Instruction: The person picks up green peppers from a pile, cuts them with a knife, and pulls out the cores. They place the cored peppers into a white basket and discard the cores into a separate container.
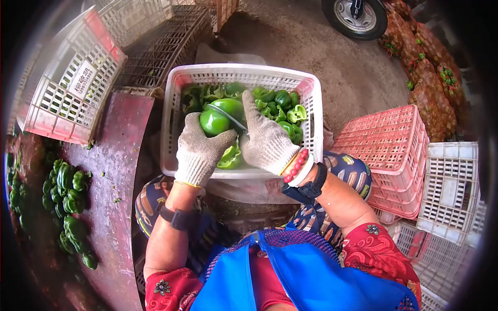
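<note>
My left hand (199, 147), in a knitted work glove, is closed around a large green bell pepper (215, 123). A thin knife (228, 118) lies with its blade across the pepper. Its handle end runs into my right hand (267, 140), also gloved, whose fingers are wrapped around it; most of the handle is hidden. Both hands are over a white plastic crate (241, 70) with a slotted wall. Inside it, below my hands, are cut green pepper pieces (282, 111), some showing pale inner sides.
On my left, whole green peppers (72, 186) lie beside a reddish board (116, 171) and a white-and-red crate (72, 83). Stacked pink crates (381, 145) and white crates (448, 186) stand on my right. A wheel (357, 18) and filled mesh sacks (430, 88) are farther back.
</note>
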A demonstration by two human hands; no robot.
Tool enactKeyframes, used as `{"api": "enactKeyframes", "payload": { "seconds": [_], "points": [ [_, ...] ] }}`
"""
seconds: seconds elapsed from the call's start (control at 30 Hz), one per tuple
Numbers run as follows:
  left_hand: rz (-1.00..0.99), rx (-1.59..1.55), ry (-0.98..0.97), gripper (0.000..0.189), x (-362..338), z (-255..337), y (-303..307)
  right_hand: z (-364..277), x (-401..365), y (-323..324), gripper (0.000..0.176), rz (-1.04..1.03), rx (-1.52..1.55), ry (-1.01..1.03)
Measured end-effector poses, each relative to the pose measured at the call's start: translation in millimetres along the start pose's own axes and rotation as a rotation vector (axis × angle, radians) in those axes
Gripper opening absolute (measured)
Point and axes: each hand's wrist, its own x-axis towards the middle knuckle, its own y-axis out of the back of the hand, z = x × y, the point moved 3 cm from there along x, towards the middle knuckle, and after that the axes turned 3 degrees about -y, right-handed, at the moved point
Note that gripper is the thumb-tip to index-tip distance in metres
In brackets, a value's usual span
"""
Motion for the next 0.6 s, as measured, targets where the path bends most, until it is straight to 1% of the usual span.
{"api": "enactKeyframes", "payload": {
  "seconds": [0.03, 0.1, 0.13, 0.17, 0.2, 0.23, 0.3, 0.33, 0.37, 0.43, 0.47, 0.5, 0.53, 0.57, 0.6],
  "points": [
    [0.021, -0.022, -0.013, 0.069, -1, 0, 1, -2, 1, 1, 0.095, -0.033, 0.015, -0.031],
    [0.073, -0.156, 0.032, 0.071, 4, -8, 3, -7, 0, 5, 0.096, -0.092, 0.053, -0.098],
    [0.094, -0.332, 0.066, 0.074, 11, -17, 9, -5, 0, -2, 0.092, -0.192, 0.018, -0.181],
    [0.121, -0.462, 0.108, 0.064, 15, -16, 24, 0, -1, -14, 0.089, -0.291, -0.019, -0.263],
    [0.176, -0.75, 0.057, 0.058, 22, -16, 33, 7, -4, -28, 0.085, -0.392, -0.057, -0.346],
    [0.231, -1.039, 0.003, 0.052, 27, -19, 44, 14, -7, -35, 0.081, -0.354, 0.043, -0.317],
    [0.166, -0.815, 0.038, 0.044, 29, -28, 64, 35, -13, -41, 0.072, -0.278, 0.23, -0.249],
    [0.147, -0.87, 0.051, 0.047, 26, -30, 55, 42, -6, -38, 0.066, -0.112, 0.362, -0.122],
    [0.033, -0.721, 0.092, 0.058, 22, -30, 50, 42, -1, -26, 0.076, -0.285, 0.773, -0.279],
    [-0.193, -0.489, 0.031, 0.071, 12, -28, 27, 22, 3, 16, 0.085, -0.361, 0.915, -0.249],
    [-0.24, -0.325, -0.019, 0.075, 7, -19, 17, 15, 4, 30, 0.089, -0.413, 0.963, -0.232],
    [-0.283, -0.162, -0.071, 0.079, 2, -11, 9, 14, 5, 29, 0.085, -0.416, 1.03, -0.19],
    [-0.3, -0.294, 0.021, 0.077, 1, -17, 1, 12, 6, 28, 0.081, -0.421, 1.097, -0.149],
    [-0.279, -0.325, -0.039, 0.076, -1, -14, 1, 14, 5, 28, 0.075, -0.435, 1.063, -0.194],
    [-0.254, -0.357, -0.096, 0.076, -2, -10, 2, 14, 5, 25, 0.071, -0.437, 1.096, -0.199]
  ]
}}
